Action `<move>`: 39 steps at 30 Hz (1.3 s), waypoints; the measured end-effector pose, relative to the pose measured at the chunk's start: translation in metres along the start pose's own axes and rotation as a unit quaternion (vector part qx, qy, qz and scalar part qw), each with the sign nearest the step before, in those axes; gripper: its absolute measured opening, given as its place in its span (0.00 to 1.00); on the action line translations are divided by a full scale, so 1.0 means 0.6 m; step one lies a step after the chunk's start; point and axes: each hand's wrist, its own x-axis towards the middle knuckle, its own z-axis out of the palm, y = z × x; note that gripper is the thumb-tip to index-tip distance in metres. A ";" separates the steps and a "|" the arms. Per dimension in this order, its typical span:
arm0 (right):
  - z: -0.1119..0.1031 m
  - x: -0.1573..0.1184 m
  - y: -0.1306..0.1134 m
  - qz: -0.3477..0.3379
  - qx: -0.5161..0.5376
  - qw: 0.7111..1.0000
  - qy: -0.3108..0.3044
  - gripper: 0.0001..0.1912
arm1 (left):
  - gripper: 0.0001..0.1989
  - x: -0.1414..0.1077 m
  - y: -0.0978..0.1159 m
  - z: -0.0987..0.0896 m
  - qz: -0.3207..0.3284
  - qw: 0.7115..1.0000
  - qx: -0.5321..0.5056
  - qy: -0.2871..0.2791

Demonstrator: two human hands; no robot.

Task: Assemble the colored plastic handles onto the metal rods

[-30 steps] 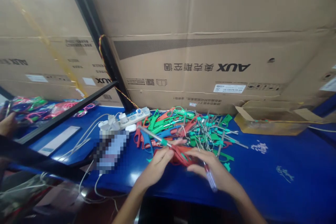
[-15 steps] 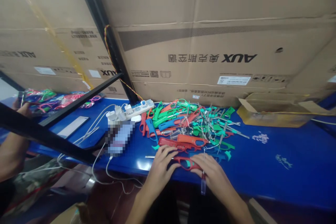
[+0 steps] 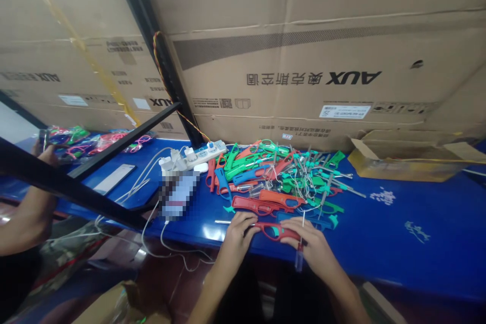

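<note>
A red gas lighter (image 3: 288,233) with a long metal tube and a bit of green at its trigger opening lies sideways between my hands, over the table's front edge. My left hand (image 3: 237,238) is closed around its tube end, and the tube sticks out to the left. The body end is gripped by my right hand (image 3: 313,243). That hand also keeps a screwdriver (image 3: 299,259) with a clear handle between its fingers, handle down and thin shaft up. Just beyond lies a heap of red, green and blue lighter shells (image 3: 246,206), with metal tubes and wires.
A power strip (image 3: 207,153) with plugs and a blurred-out phone (image 3: 180,196) sit left of the heap. An open carton (image 3: 402,167) stands at the back right of the blue table (image 3: 379,243). Left, beyond a black frame (image 3: 125,149), another person's hand (image 3: 47,154) holds something dark.
The view has shifted slightly. Both hands keep hold of the lighter, whose body now shows its red side more fully, and the screwdriver stays in my right hand.
</note>
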 end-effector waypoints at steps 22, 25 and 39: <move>-0.017 0.010 -0.015 0.098 0.116 0.987 0.057 0.17 | 0.07 0.007 0.002 -0.002 -0.023 0.999 -0.011 -0.024; -0.020 0.009 -0.011 0.131 0.124 0.976 0.119 0.18 | 0.07 0.003 0.004 -0.001 -0.019 1.000 -0.007 -0.017; -0.025 0.000 -0.018 0.204 0.145 0.956 0.153 0.26 | 0.10 0.011 0.031 -0.038 0.029 0.998 0.042 -0.020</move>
